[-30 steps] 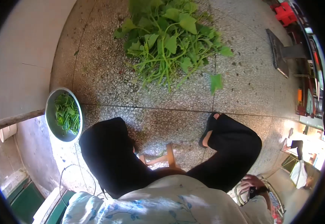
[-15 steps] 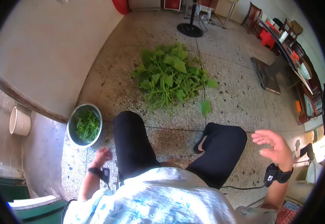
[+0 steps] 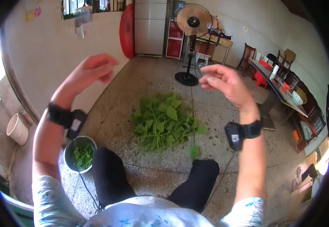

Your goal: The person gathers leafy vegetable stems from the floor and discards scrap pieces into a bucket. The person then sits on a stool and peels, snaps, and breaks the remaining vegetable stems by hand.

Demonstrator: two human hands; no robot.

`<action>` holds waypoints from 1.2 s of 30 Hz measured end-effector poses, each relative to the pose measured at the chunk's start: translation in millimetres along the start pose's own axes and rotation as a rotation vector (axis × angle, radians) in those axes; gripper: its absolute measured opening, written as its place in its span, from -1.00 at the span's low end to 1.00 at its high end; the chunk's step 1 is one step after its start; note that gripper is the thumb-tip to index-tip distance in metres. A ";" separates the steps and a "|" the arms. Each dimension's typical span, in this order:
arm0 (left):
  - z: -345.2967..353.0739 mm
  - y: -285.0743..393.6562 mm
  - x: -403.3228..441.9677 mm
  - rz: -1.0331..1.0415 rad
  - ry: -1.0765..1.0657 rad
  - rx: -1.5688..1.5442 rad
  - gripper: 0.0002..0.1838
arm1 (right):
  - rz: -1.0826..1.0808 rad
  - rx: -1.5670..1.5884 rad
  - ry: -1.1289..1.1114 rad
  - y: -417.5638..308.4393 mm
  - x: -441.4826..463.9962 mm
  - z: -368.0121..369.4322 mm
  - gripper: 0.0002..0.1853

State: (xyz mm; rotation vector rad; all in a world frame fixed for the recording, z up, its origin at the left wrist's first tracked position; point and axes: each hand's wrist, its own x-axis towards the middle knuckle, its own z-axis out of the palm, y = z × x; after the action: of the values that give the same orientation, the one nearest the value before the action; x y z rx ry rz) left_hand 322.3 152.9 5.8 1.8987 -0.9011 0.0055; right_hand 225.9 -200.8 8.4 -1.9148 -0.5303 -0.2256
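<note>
My left hand is raised in the air at the upper left, empty, its fingers bent and apart. My right hand is up at the same height on the right, with nothing in it and the fingers loosely curved. Below and between them, a pile of leafy green stems lies on the speckled floor, and one loose leaf rests at its lower right. A metal bowl holding cut greens stands beside my left knee. Neither hand touches the plants.
A standing fan is at the back, near a fridge and a small table. Along the right side stands a long table with bowls and chairs. A white bucket is at the far left.
Both hands have risen from beside my legs to in front of me, above the pile. The view has tilted upward, bringing the fan and back wall into sight.
</note>
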 end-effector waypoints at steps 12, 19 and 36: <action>246.1 -314.8 73.4 -0.740 -0.227 -0.459 -0.79 | 0.670 0.508 0.495 282.2 -51.4 106.8 -0.82; 386.5 -518.0 4.0 -0.807 -0.225 0.024 -0.77 | 0.659 0.332 0.182 292.5 -80.3 105.0 -0.86; 318.8 -365.6 47.1 -1.005 -0.104 -0.803 -0.83 | 0.704 0.140 0.097 330.9 -90.3 128.1 -0.82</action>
State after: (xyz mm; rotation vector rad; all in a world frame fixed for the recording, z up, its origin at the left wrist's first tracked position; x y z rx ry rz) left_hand 453.8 -39.6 -422.3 1.3838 0.1010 -0.9182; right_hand 287.8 -211.6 -352.3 -1.8260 0.2035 0.1724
